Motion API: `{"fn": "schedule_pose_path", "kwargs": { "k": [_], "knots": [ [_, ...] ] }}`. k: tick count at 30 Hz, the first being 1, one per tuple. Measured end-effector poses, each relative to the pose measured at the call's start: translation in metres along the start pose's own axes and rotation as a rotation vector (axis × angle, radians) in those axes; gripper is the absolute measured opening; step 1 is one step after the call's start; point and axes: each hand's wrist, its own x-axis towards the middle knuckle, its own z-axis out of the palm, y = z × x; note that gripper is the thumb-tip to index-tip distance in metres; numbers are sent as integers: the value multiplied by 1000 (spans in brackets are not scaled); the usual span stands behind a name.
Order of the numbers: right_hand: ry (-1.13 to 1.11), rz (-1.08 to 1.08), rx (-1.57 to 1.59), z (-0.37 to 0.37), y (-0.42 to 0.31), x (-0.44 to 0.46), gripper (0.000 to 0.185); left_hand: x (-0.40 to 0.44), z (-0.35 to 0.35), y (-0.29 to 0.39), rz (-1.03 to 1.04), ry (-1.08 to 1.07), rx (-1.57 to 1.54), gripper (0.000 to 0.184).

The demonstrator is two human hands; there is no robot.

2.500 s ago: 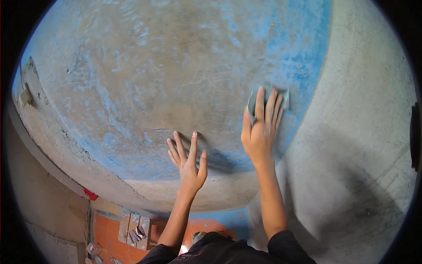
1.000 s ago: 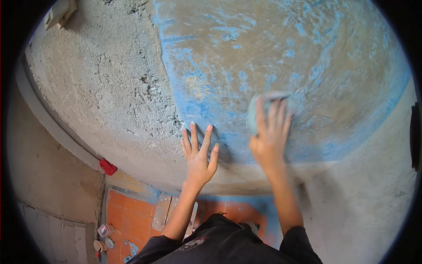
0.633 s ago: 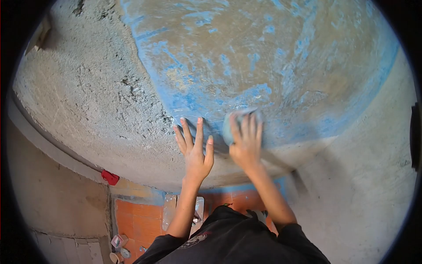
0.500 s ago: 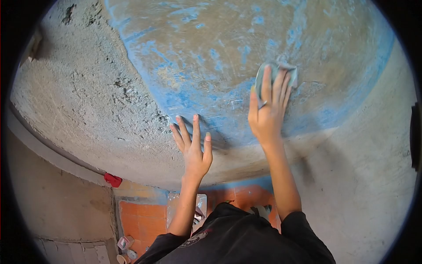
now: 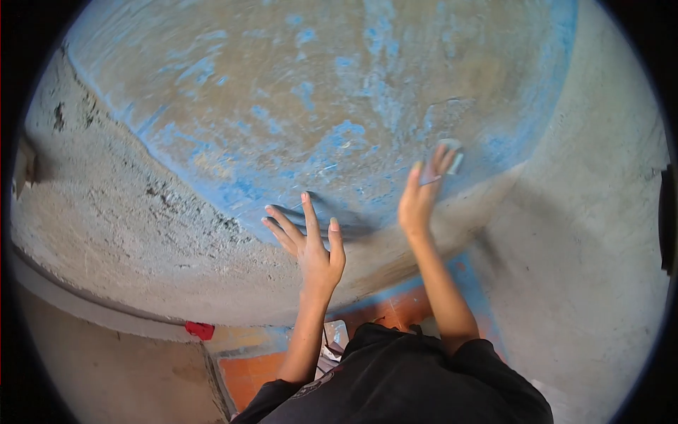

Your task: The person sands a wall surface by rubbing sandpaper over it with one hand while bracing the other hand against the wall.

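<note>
My left hand [image 5: 316,256] has its fingers spread against the lower edge of the blue-and-brown wall patch [image 5: 282,127], with nothing in it. To the right, my right hand [image 5: 421,198] holds a pale green-grey sheet [image 5: 452,159], folded or bent under the fingers. Motion blurs the fingertips and the sheet, and the fingers partly hide it. That hand is at the lower right part of the patch, near its blue border.
Rough grey plaster [image 5: 141,212] borders the patch on the left, smooth grey wall [image 5: 586,247] on the right. A red object [image 5: 200,331] lies at the lower left. Below are orange floor tiles [image 5: 247,374] and a paint-marked board [image 5: 337,332] partly behind my body.
The view has shifted and turned relative to the wall. My right hand has gone back and forth over the patch with the sheet. My left hand remains spread at its lower edge.
</note>
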Motion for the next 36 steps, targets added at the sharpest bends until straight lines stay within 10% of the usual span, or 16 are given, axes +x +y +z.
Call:
{"fn": "schedule_pose_path", "kwargs": {
  "k": [5,13,19,27,36],
  "knots": [
    [-486,-73,-148,22,11,-126,71,10,19,11,31,8,-58,64],
    [134,219,138,-33,52,45,75,14,36,23,52,-33,-50,63],
    [-164,128,5,15,41,-89,72,23,61,50,64,-55,-42,63],
    [149,-5,-32,-84,100,123,60,35,106,101,41,-22,-35,65],
    [-47,-79,-23,-121,167,102,64,66,168,201,63,-5,-27,67]
  ]
}}
